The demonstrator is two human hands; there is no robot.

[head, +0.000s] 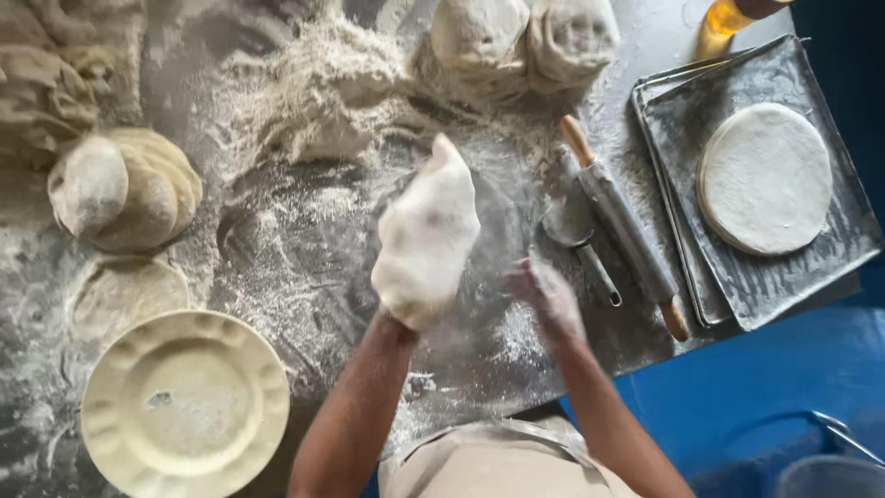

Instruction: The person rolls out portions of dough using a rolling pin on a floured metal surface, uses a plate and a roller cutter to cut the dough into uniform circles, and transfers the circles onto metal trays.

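Head view: one rolling pin (625, 228), two trays (772, 277).

A scalloped cream plate (184, 403) sits at the lower left of the floured bench (304, 249), with stacked flattened dough rounds (124, 189) above it. A flour heap (323, 88) lies top centre beside two dough lumps (525, 41). A rolling pin (625, 227) rests against dark trays (784, 277) holding one flat round (764, 178)

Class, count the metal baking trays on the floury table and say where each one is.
2, stacked at the right edge: the top tray holds a flat dough round; the lower tray peeks out beneath its left side. More could be hidden underneath.
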